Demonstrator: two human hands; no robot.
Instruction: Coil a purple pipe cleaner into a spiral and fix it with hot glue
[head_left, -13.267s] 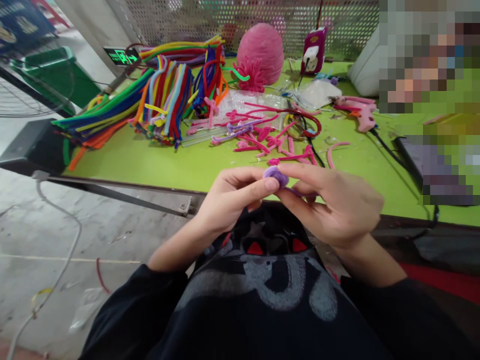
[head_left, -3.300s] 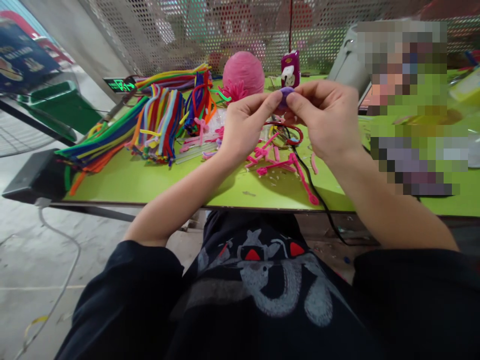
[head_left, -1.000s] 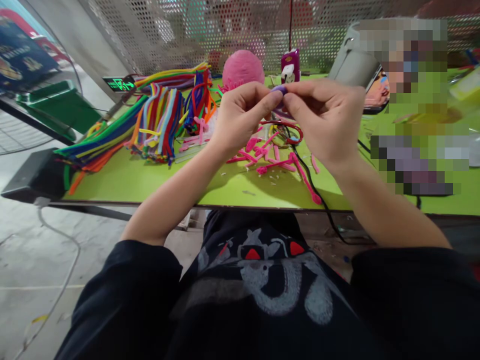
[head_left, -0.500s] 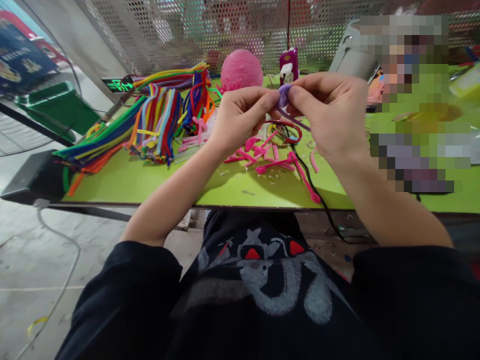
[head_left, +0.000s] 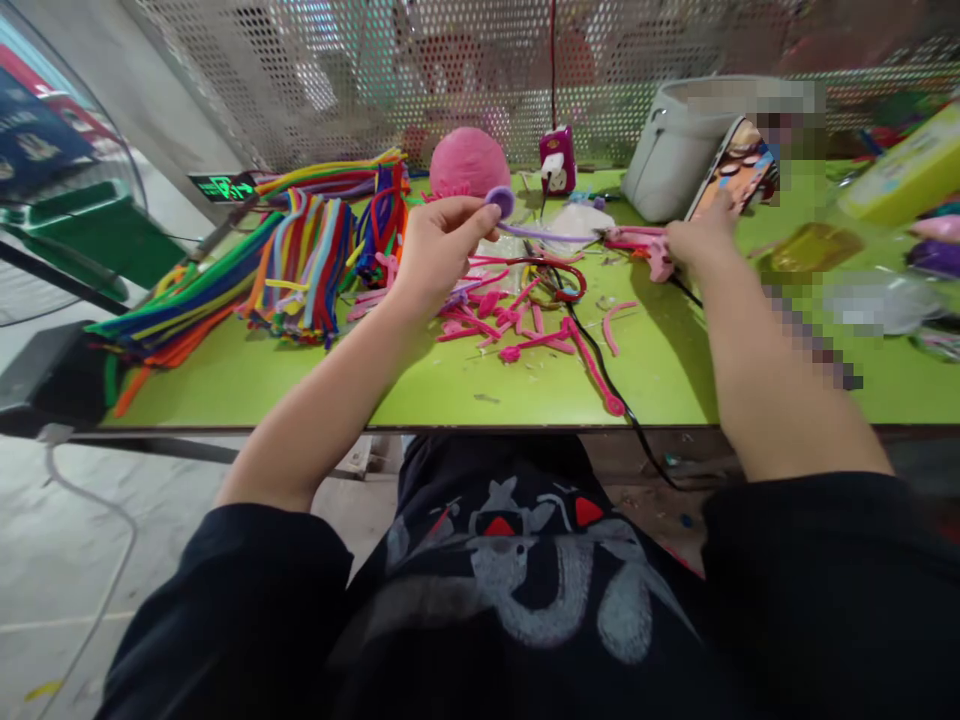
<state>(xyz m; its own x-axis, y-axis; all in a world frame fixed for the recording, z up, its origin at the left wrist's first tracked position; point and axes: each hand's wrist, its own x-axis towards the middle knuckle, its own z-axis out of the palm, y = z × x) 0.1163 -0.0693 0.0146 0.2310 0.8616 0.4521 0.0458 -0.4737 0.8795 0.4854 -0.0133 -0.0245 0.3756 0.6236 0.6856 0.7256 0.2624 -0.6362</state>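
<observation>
A perforated metal screen (head_left: 337, 75) rises behind the long green surface (head_left: 337, 405), which carries a grey bucket (head_left: 664, 155), bundled colourful stems (head_left: 300, 260) and a pink ball (head_left: 469, 160). Green top shows between the pink scraps (head_left: 525, 345) and the front edge, where a black cord (head_left: 600, 370) hangs over. Above the surface, the left hand (head_left: 441, 248) pinches a purple coil (head_left: 500, 203), its tail reaching right; the right hand (head_left: 705, 235) touches the pink glue gun (head_left: 658, 255), its grip unclear.

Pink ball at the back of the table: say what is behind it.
Behind the pink ball stands a perforated metal panel. Whatever part of the panel or table the ball covers cannot be seen.
</observation>
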